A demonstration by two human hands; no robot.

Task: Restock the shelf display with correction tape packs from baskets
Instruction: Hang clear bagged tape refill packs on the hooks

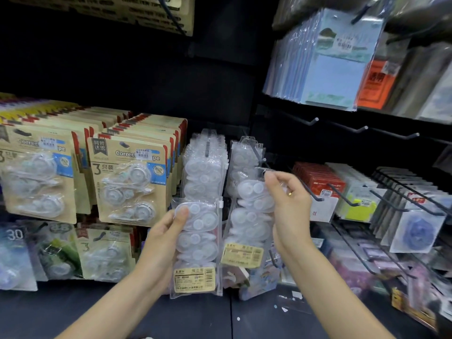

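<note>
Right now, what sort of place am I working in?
Most likely a stationery shop aisle: carded correction tape packs with price stickers, clear bagged packs on a peg hook, and sticky-note pads hanging above.

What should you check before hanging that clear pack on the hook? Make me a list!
1. Right hand pinches the top of the clear pack: ok.
2. Left hand holds the spare pack out of the way: ok.
3. Pack's hanging hole lined up with the hook: cannot tell, the plastic is see-through and blurry.
4. Room left on that hook: ok, only a few packs hang there.
5. Pack is the same kind as the hanging packs behind it: ok, they look alike.
6. Label faces front: ok.
</note>
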